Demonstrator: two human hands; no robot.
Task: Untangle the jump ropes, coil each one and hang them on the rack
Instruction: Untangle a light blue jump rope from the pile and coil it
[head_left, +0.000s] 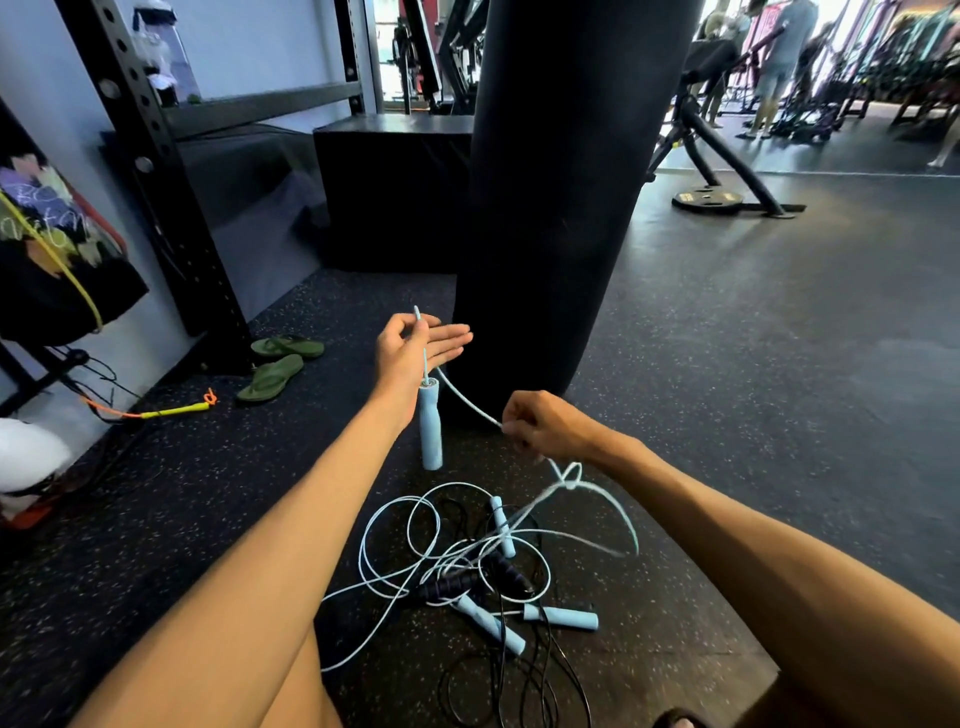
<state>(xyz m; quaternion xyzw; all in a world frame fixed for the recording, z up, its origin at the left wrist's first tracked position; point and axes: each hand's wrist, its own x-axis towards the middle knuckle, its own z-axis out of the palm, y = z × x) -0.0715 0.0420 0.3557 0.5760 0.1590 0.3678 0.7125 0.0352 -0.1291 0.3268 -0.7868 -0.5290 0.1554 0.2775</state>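
Lighting: mixed, daylight from the far right; wide-angle frame.
Daylight blows out the windows at upper right and lays a pale sheen on the floor; the corner by the rack is dimmer. Punching bag near black, little detail. Light-blue rope below the right hand smeared by motion blur. Straight lines bow at the edges; people far back soft.

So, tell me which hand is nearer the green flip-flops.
Left. The left hand is raised right of the green flip-flops; the right hand is farther right, beyond the hanging blue handle.
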